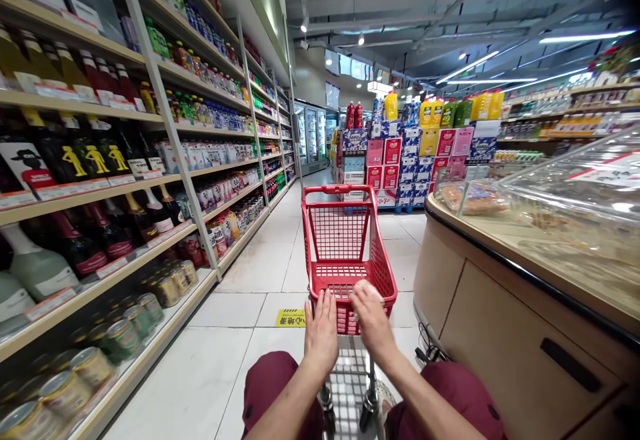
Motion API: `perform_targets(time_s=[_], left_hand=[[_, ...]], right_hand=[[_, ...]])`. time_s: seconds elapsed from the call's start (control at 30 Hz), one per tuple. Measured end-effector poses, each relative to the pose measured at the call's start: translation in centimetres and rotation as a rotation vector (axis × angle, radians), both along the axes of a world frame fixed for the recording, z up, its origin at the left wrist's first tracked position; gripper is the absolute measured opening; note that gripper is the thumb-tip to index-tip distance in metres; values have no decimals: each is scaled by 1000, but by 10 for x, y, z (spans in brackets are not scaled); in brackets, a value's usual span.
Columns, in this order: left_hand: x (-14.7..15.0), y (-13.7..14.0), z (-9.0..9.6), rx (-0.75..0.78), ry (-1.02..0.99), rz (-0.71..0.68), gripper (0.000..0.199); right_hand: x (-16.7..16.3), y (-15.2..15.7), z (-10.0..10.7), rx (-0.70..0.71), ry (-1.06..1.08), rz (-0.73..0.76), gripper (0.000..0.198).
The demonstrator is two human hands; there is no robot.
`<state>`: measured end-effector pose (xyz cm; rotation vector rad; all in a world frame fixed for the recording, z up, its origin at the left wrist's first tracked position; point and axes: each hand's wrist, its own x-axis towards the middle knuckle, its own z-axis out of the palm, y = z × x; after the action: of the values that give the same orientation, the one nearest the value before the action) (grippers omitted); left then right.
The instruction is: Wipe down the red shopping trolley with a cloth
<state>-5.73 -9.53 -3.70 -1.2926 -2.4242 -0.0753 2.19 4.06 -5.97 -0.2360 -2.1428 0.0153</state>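
Note:
A red plastic shopping cart (385, 267) stands directly before me, its grid basket holding nothing that I can see. My left hand (323, 330) is at the near left of the basket, back of the hand up, fingers stretched out over the near rim. Over the right part of that rim is my right hand (373, 317), its fingers extended and slightly bent, a little blurred. Whether either hand presses on the rim or hovers just over it, I cannot tell. Below the hands are the cart's lower rack (349, 370) and black wheels, between my knees in dark red trousers.
Shelves (200, 153) of bottles and cans line the left. A rounded wooden counter (450, 273) with clear covers stands close on the right, cables at its foot. Stacked drink cartons (410, 153) stand ahead. A yellow floor sticker (290, 318) lies on the white tiles.

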Motion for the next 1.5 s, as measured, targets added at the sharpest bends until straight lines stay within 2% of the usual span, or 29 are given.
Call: perform_targets(time_s=[0.1, 0.3, 0.5, 0.57, 0.67, 0.73, 0.93, 1.0, 1.17, 1.23, 1.33, 1.4, 1.5], left_hand=[[-4, -3, 1, -6, 1, 10, 70], [-1, -2, 1, 3, -28, 11, 72], [-3, -5, 4, -3, -44, 15, 67], [-4, -8, 5, 2, -35, 16, 68], [-2, -8, 3, 9, -37, 4, 70], [1, -6, 3, 15, -47, 0, 70], [-7, -13, 7, -12, -67, 11, 70], [-12, -18, 9, -3, -70, 39, 72], [-13, -20, 8, 16, -74, 40, 72], [-11, -18, 7, 27, -67, 62, 71], [-12, -18, 7, 15, -49, 74, 70], [-14, -20, 9, -6, -43, 69, 70], [-16, -23, 10, -30, -43, 65, 71]], right_hand=[[-13, -12, 5, 47, -47, 68, 41], [24, 26, -2, -31, 7, -78, 43], [-16, -13, 2, 50, -14, 84, 42], [-13, -6, 2, 46, 2, 76, 41], [10, 19, -3, -17, 14, -20, 44], [17, 23, -5, -39, 19, -55, 46], [-27, -26, 0, 40, -17, 124, 45], [-23, -19, 0, 31, -8, 111, 43], [19, 26, -9, -30, 22, -43, 45], [12, 16, -10, -23, 21, -43, 46], [-22, -21, -4, 15, -12, 44, 45], [-37, -35, 2, 32, -35, 91, 43], [-24, -19, 3, 40, -20, 91, 42]])
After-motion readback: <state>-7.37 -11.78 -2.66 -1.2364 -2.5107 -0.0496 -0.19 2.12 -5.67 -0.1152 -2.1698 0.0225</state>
